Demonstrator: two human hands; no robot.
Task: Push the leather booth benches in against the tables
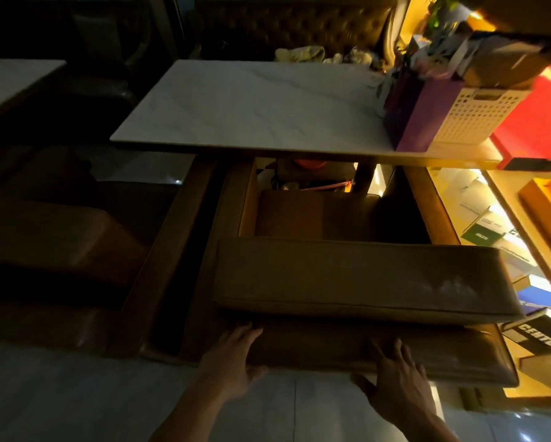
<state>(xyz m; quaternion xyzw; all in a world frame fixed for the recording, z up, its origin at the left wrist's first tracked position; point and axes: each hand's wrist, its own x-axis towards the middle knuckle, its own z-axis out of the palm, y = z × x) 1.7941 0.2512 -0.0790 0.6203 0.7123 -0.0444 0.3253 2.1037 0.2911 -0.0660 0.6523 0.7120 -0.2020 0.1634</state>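
Hands flat, fingers spread, on bench back: L hand [232,362] & R hand [395,374] pressing brown leather bench [347,279] facing marble table [252,106].

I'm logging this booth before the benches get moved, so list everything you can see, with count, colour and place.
table: one, white marble top, centre
second table: one, white, far left, partly seen
bench: one, brown leather, nearest, in front of table
tufted bench: one, brown, beyond table
dark bench: one, brown, left
purple bag: one, on table, right
white perforated basket: one, beside bag
red box: one, right edge
left hand: open, on bench back
right hand: open, on bench back
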